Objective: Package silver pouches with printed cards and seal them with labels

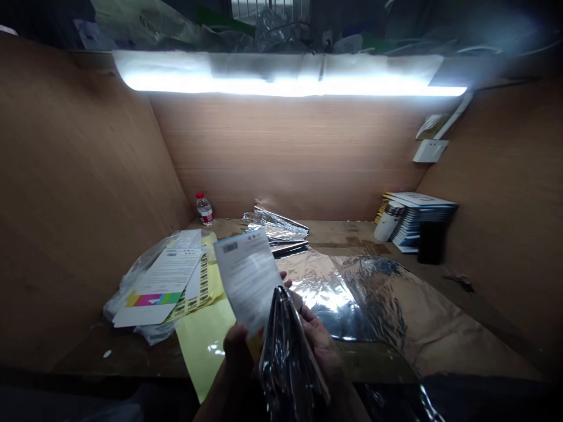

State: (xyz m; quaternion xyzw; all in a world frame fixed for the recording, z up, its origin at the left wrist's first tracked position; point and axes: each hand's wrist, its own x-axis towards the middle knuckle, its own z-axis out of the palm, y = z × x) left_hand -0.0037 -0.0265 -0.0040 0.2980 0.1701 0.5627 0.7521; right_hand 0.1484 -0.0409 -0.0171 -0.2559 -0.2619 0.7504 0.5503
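Observation:
My left hand (238,346) is closed on the lower edge of a white printed card (248,272) with a barcode and lines of text. The card is tilted up above the table. My right hand (319,340) is closed around a folded bundle of shiny silver film (288,351), which hangs toward me and hides part of both hands. Beyond my hands, a wide sheet of silver film (396,310) lies spread over the table's right side. More crumpled, folded silver film (281,225) lies behind the card.
At left, printed cards (153,287) and yellow barcode label sheets (204,287) lie on clear plastic. A red-capped bottle (204,210) stands at the back. A stack of booklets (417,217), a white flask (389,221) and a black phone-like slab (431,242) are at right. Wooden walls enclose the table.

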